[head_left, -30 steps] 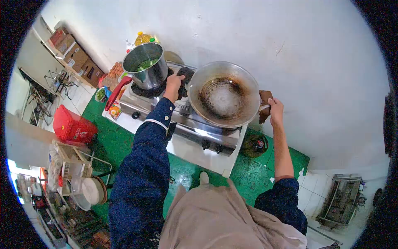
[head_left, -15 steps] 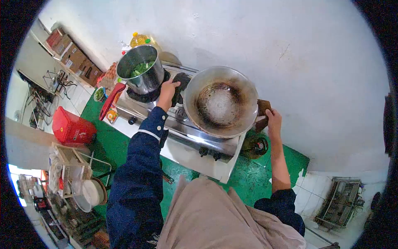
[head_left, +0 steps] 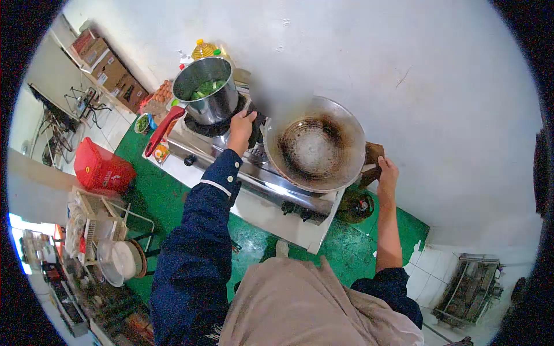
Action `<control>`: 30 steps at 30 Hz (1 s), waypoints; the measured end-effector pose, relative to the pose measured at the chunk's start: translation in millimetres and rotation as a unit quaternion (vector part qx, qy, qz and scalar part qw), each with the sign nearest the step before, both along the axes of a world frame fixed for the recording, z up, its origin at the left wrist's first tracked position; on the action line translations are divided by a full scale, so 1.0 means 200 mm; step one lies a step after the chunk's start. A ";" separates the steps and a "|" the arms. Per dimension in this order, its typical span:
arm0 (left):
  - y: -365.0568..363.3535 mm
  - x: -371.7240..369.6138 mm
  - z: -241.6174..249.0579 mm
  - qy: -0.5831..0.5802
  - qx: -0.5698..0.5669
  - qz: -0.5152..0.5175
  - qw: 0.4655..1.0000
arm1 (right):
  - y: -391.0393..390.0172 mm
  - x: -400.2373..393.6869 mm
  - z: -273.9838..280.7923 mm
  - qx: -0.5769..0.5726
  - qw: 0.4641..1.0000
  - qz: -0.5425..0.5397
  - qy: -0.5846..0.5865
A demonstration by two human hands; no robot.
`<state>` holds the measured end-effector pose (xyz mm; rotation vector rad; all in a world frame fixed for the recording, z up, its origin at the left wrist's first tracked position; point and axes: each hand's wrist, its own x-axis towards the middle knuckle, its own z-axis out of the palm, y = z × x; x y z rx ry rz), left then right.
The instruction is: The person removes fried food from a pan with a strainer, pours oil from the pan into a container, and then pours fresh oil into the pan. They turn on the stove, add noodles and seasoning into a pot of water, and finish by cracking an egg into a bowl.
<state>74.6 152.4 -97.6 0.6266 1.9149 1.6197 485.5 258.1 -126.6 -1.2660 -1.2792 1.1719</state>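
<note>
A wide metal wok (head_left: pixel 317 151), browned inside with a pale bottom, is at the right side of the gas stove (head_left: pixel 254 184). At its left edge my left hand (head_left: pixel 241 131) is closed on a dark pot holder (head_left: pixel 257 131), partly hidden by the fingers. My right hand (head_left: pixel 388 176) grips a brown pot holder (head_left: pixel 374 157) at the wok's right handle. Left of my left hand, a steel saucepan (head_left: pixel 214 108) with a red handle (head_left: pixel 164 131) stands on the other burner. Cut greens (head_left: pixel 208 88) lie inside it.
Oil bottles (head_left: pixel 203 49) and eggs (head_left: pixel 164 91) stand behind the saucepan, near the wall. A gas cylinder (head_left: pixel 356 207) sits on the green floor, right of the stove. A red bin (head_left: pixel 103 167) and a rack (head_left: pixel 95 225) are at the left.
The view has shifted slightly, so the stove and pans appear a little further right. Both hands keep their grip at the wok's two sides. A grey blur now shows above the wok's left rim.
</note>
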 end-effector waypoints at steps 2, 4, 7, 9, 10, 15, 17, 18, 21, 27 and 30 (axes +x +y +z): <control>-0.01 -0.04 -0.09 0.063 0.029 0.057 0.996 | -0.01 0.02 -0.04 -0.004 0.999 -0.026 0.047; -0.04 -0.05 -0.15 0.037 0.125 0.096 0.987 | -0.05 0.02 -0.05 0.040 0.990 -0.132 0.032; -0.18 0.04 0.02 0.083 0.152 0.177 0.969 | -0.16 0.01 0.13 0.053 0.967 -0.233 0.092; -0.30 0.06 0.05 -0.015 0.218 0.182 0.959 | -0.23 0.05 0.22 0.068 0.954 -0.238 0.170; -0.38 0.05 0.05 -0.102 0.275 0.175 0.940 | -0.24 0.12 0.23 0.086 0.947 -0.219 0.216; -1.10 0.18 0.01 -0.475 0.389 0.115 0.781 | -0.59 0.01 0.57 -0.087 0.904 0.015 0.419; -1.37 0.32 0.06 -0.477 0.444 0.121 0.749 | -0.79 -0.18 0.66 -0.144 0.874 0.140 0.443; -1.52 0.37 0.03 -0.493 0.427 0.147 0.744 | -0.85 -0.26 0.56 -0.160 0.880 0.159 0.418; -1.99 0.44 -0.21 -0.499 0.333 0.219 0.770 | -1.12 -0.69 0.47 -0.177 0.892 0.308 0.279; -2.69 0.28 -0.13 -0.472 0.330 0.303 0.759 | -1.87 -1.43 0.35 -0.395 0.778 0.439 0.214; -3.07 0.17 -0.07 -0.460 0.408 0.278 0.738 | -2.29 -1.68 0.37 -0.386 0.774 0.484 0.133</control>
